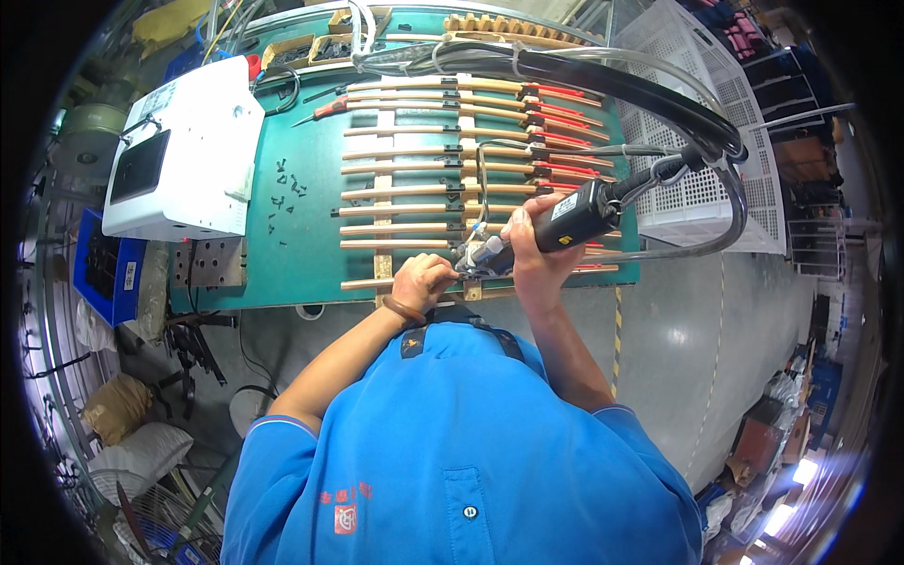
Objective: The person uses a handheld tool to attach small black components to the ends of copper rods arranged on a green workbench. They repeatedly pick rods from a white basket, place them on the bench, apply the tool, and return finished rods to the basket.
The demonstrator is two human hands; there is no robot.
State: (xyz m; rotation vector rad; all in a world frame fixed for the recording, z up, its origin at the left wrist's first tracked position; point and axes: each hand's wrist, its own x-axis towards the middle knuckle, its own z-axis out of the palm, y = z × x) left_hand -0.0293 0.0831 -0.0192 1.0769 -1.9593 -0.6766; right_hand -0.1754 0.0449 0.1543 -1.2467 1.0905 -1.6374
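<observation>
My right hand (539, 259) is wrapped around a black power screwdriver (576, 218), which slants down to the left with hoses at its back end. Its metal nose meets the near end of a row of wooden sticks (400, 168). Beside that nose my left hand (421, 281) has its fingers pinched together at a stick near the table's front edge; what lies between them is hidden. Small black fittings (453, 151) sit along the sticks, which lie across pale wooden rails (383, 209). Toward their right ends, several sticks carry red parts (565, 139).
Loose black pieces (281, 201) lie on the green table (315, 188), right of a white machine (188, 151). An orange-handled screwdriver (330, 109) rests by the far sticks. Thick black hoses (650, 80) arch over the right side, near a white perforated crate (678, 179). A blue bin (127, 273) hangs left.
</observation>
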